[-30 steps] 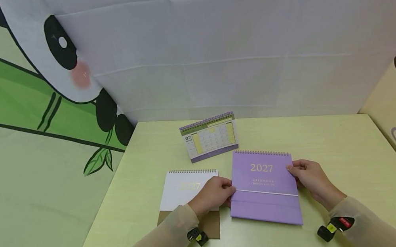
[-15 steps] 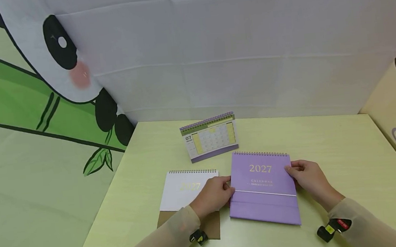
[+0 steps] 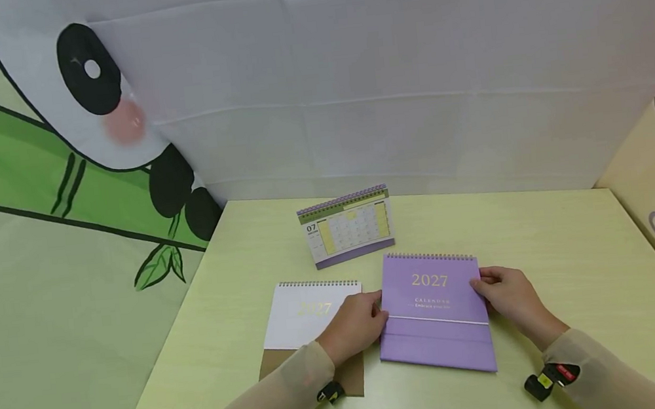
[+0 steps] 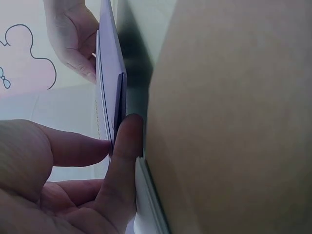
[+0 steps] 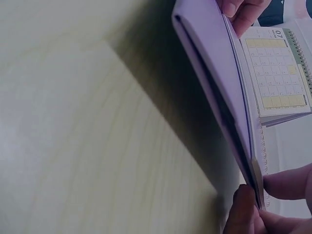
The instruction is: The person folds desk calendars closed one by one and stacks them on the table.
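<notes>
Both hands hold a purple spiral-bound 2027 desk calendar (image 3: 433,313) by its two side edges. My left hand (image 3: 354,326) pinches its left edge between thumb and fingers, as the left wrist view shows, where the thumb and a finger meet on the purple calendar (image 4: 111,73). On the opposite edge my right hand (image 3: 514,295) pinches with the thumb on the front cover; in the right wrist view its fingers (image 5: 242,209) are at the calendar's edge. A white 2027 calendar (image 3: 297,316) with a brown base lies under the left hand and forearm, partly hidden.
Behind the purple calendar a small desk calendar (image 3: 347,229) stands open at page 07, with yellow columns and a green top. Everything is on a pale wooden table (image 3: 544,236). A white cloth (image 3: 381,81) hangs along the back edge, with printed cloths at the sides.
The purple calendar has shifted very slightly left and toward me, with both hands still on its edges. The other two calendars have stayed put.
</notes>
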Demonstrator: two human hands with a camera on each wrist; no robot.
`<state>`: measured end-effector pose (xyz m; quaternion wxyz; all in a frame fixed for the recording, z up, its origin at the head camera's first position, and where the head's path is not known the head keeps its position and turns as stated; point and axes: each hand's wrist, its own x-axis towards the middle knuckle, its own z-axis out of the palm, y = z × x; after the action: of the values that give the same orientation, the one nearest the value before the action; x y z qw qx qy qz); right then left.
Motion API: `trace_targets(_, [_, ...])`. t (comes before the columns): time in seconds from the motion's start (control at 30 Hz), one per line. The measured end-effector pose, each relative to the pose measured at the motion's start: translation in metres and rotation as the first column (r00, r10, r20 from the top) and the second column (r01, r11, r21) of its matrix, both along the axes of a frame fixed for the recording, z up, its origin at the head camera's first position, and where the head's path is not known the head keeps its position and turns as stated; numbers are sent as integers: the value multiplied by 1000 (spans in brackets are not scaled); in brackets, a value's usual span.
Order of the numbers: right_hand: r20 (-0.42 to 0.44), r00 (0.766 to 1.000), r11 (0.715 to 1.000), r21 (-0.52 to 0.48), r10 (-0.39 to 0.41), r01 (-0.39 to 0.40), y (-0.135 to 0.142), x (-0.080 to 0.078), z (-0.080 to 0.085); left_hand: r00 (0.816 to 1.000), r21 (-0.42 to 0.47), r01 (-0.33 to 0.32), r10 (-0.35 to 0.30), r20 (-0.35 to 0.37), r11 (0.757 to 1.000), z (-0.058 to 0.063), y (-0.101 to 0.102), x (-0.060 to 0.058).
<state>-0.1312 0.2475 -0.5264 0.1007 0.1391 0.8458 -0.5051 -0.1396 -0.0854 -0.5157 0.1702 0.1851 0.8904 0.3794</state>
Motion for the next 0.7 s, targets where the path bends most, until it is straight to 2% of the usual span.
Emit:
trace_targets(0.17, [6,1000,1000,-1,11,-11,0,0,0,1000,-13,2,-2,1,1000,0,2,0])
trace_targets(0.43, [-3,1000,999,40,27,-27,-2,2,2,999,-32,-4,2,-51,999,1,6,1])
trace_targets(0.57, [-8,999,998,55,31,-30,-3,3,2,996,-102,-16,8,-84,995,3,9,3])
trace_targets(0.6, [-9,999,998,57,32,-32,-3,3,1,995,-136,-19,5,-102,990,-2,9,2])
trace_targets(0.7, [-9,999,997,62,38,-38,-3,4,0,996,-204,-33,14,-93,978,-1,12,4])
